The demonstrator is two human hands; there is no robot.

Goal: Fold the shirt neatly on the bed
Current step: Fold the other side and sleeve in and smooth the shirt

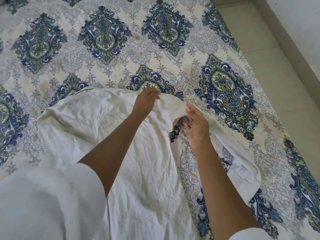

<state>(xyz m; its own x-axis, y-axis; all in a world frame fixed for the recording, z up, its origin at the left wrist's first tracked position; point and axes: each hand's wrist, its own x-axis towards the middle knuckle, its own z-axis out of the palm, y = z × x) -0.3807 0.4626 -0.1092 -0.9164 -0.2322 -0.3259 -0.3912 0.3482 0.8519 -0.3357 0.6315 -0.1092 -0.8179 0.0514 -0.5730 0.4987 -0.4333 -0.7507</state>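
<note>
**Pin the shoulder, then bring the sleeve across**

The white shirt (107, 135) lies spread on the bed (155, 49), body wrinkled, collar end away from the person.

The left hand (146, 103) rests on the shoulder seam with fingers fairly straight, pressing rather than gripping. The right hand (197, 127) hovers just beside it at the underarm, thumb up and fingers half curled. Whether those fingers pinch any cloth cannot be told.

Outward from the right hand, the sleeve (239, 163) runs away at a slant and ends in a cuff (245, 179) well apart from both hands. A gap of patterned cover shows between sleeve and body, right under the curled fingers.

The step in hand looks like the first sleeve fold. To do it well:

- Keep the left palm flat as the hinge, so the shoulder line does not creep.
- Take the sleeve near its top edge rather than at the underarm.
- Carry the sleeve over the left hand's side in one sweep, with the cuff trailing straight.
- Smooth the creased body below both wrists first, or the wrinkles get locked in.

Beyond the bed's far side lies pale floor (277, 49).
</note>
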